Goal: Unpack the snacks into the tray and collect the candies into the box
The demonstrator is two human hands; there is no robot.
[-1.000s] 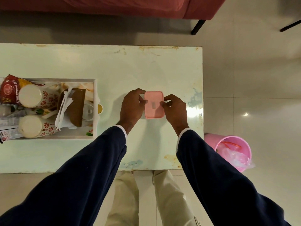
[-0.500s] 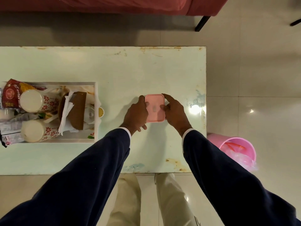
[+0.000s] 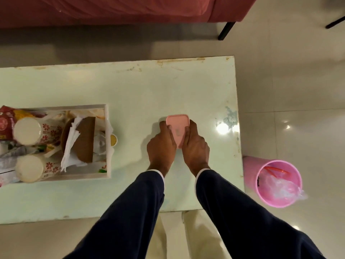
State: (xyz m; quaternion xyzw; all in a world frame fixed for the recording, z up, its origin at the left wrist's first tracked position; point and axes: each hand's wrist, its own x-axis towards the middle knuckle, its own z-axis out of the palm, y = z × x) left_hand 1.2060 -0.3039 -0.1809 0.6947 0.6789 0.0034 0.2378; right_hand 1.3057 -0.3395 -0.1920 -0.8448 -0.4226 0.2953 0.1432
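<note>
A small pink box [image 3: 178, 124] with its pink lid on sits on the pale green table [image 3: 141, 90], right of centre. My left hand [image 3: 162, 144] covers its left side and my right hand [image 3: 195, 146] covers its right side, thumbs lying on the lid. Both hands press on the box. At the left stands a white tray [image 3: 107, 116] holding two paper cups with white lids [image 3: 27, 130], a red snack packet [image 3: 5, 118], a brown paper bag with napkins [image 3: 84, 139] and clear wrappers. No candies are visible.
A pink bucket [image 3: 261, 184] with crumpled plastic inside stands on the floor by the table's right near corner. A red sofa [image 3: 130, 10] with a dark leg runs behind the table. A small yellow round thing [image 3: 113, 140] lies beside the tray.
Both hands slid from the box's sides onto its top and near end, now covering more of the lid. The box stayed in place on the table.
</note>
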